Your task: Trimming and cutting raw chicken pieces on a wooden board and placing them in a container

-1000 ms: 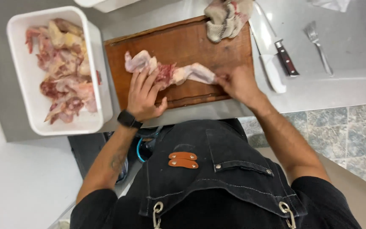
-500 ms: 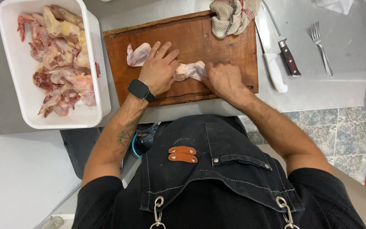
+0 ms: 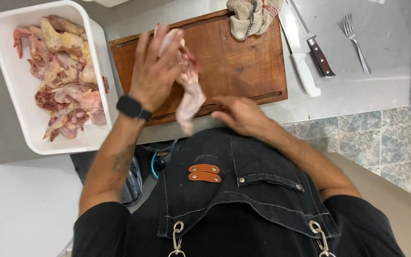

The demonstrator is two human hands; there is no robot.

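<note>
My left hand [image 3: 155, 71] is raised above the brown wooden cutting board [image 3: 234, 62] and grips a raw chicken piece [image 3: 190, 97] that hangs down from it, pale with a red patch. A black watch sits on that wrist. My right hand [image 3: 239, 114] hovers at the board's near edge, just right of the dangling meat, blurred, fingers loosely curled and holding nothing that I can see.
A white tray [image 3: 13, 109] of several raw chicken pieces sits left of the board. A folded cloth [image 3: 253, 16] lies on the board's far right corner. Two knives [image 3: 310, 52] and a fork [image 3: 355, 40] lie on the steel counter to the right.
My left hand has lifted the chicken piece off the board. My right hand let go of the meat and drew back to the board's near edge.
</note>
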